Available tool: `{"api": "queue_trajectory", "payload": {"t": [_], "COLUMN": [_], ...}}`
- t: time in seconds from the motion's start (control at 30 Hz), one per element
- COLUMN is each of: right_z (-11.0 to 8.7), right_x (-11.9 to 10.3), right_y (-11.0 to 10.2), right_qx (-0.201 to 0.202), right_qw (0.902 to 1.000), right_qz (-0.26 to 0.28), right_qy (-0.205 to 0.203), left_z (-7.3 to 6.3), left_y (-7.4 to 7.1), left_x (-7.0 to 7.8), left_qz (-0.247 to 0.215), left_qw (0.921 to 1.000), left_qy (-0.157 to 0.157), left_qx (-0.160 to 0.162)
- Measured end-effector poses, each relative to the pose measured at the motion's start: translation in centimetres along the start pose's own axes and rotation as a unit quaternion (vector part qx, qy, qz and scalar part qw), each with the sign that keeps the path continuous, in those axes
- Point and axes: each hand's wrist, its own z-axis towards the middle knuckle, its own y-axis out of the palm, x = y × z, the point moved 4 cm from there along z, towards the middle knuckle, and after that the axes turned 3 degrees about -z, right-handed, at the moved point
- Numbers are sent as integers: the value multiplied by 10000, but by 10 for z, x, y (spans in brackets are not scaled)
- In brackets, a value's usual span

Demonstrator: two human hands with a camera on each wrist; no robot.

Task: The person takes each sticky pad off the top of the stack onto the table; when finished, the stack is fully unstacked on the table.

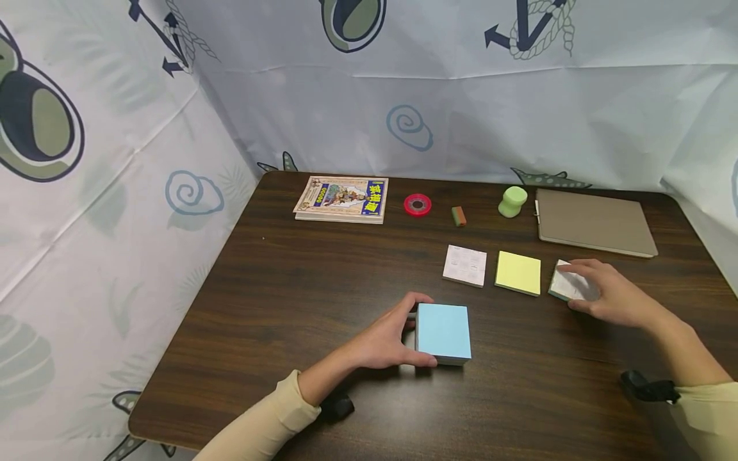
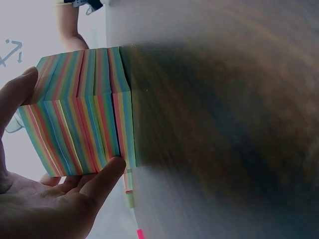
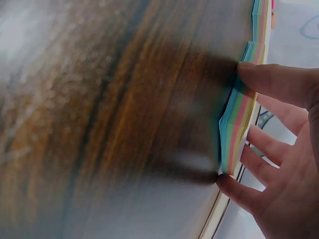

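My left hand [image 1: 386, 336] grips a tall stack of sticky note pads [image 1: 443, 330] with a light blue top, thumb on the near side and fingers round the far side. In the left wrist view the stack [image 2: 79, 114] shows striped multicoloured edges and stands on the table. Further right, my right hand [image 1: 617, 291] holds a thin white-topped sticky note pad [image 1: 571, 282] by its edges, partly covering it. Layered coloured edges of this pad [image 3: 238, 124] show in the right wrist view, where it lies on the table. Left of it lie a yellow-topped pad [image 1: 517, 273] and a white printed pad [image 1: 464, 266].
Along the back of the dark wooden table [image 1: 277, 288] lie a comic-style book [image 1: 343, 200], a red round object [image 1: 418, 205], a small orange-and-green block [image 1: 459, 216], a green waisted object [image 1: 512, 202] and a taupe notebook [image 1: 595, 221]. A printed cloth [image 1: 311, 115] hangs behind.
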Motion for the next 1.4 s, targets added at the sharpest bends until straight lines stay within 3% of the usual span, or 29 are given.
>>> {"api": "queue_trajectory", "payload": {"t": [0.3, 0.5, 0.63, 0.87, 1.1, 1.23, 1.4], "right_z": [2, 6, 12, 19, 21, 21, 24], "right_x": [-5, -24, -54, -124, -188, -213, -229], "right_y": [-6, -15, -20, -18, -3, 9, 24], "right_qx": [83, 151, 236, 216, -7, -88, -108], "right_qw": [9999, 9997, 9985, 9927, 9834, 9758, 9687], "right_qz": [-110, 93, 120, -339, 0, 128, 103], "right_qy": [-32, -187, -486, -1139, -1813, -2180, -2480], "left_z": [0, -1, -1, -1, 0, 0, 0], "left_y": [0, 0, 0, 0, 0, 0, -1], "left_x": [-1, -1, 0, -1, -1, -1, -1], "left_qz": [78, 79, 58, 109, 129, 166, 146], "left_qw": [10000, 10000, 10000, 9999, 9999, 9999, 9998], "left_qy": [1, -8, -8, 27, 23, 36, 134], "left_qx": [-3, 26, 17, 23, 43, 1, -29]}}
